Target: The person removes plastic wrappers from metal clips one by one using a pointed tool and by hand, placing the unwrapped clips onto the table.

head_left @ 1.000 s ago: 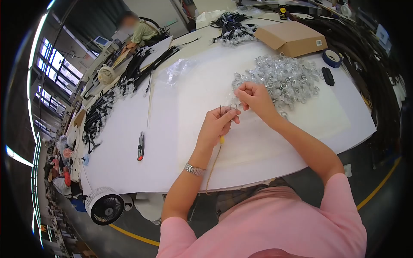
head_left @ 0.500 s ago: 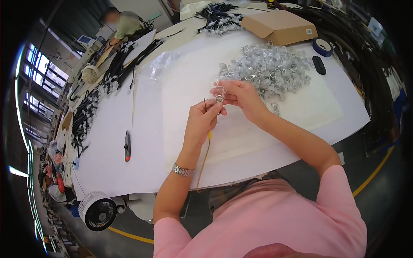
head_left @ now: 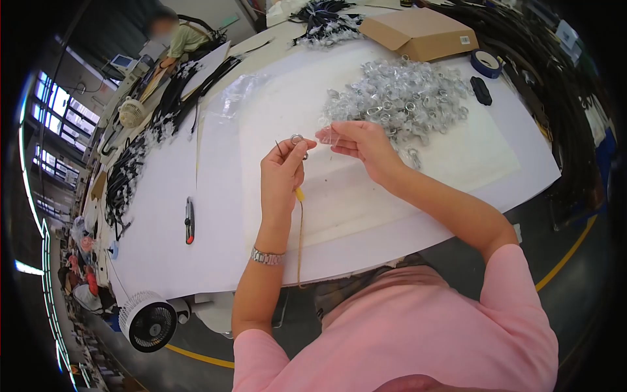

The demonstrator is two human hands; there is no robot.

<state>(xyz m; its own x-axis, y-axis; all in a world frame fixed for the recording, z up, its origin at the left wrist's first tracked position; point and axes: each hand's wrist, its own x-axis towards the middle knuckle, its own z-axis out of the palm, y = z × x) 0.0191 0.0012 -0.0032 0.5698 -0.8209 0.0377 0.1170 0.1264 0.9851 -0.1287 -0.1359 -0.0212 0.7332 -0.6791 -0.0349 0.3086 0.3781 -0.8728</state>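
My left hand [head_left: 283, 171] is closed on a shiny metal ring [head_left: 297, 139], which sticks up between thumb and forefinger. More metal shows just under the fingers. A thin pointed tool is also held in this hand: its dark tip shows by the knuckles and its yellow end [head_left: 300, 195] shows below the palm, with a brown cord [head_left: 301, 238] hanging from it. To the right, my right hand [head_left: 366, 145] pinches a small clear plastic bag [head_left: 329, 137]. A gap separates the two hands, above the white sheet.
A heap of metal rings in clear bags [head_left: 408, 98] lies beyond my right hand. Around it are a cardboard box [head_left: 421, 36], a blue tape roll [head_left: 486, 64] and a black object [head_left: 481, 91]. A box cutter [head_left: 189, 221] lies left. Another person [head_left: 186, 39] sits at the far left.
My left hand has moved left with the metal ring, away from the right hand. The clear bag, earlier around the ring, is now apart from it in my right hand.
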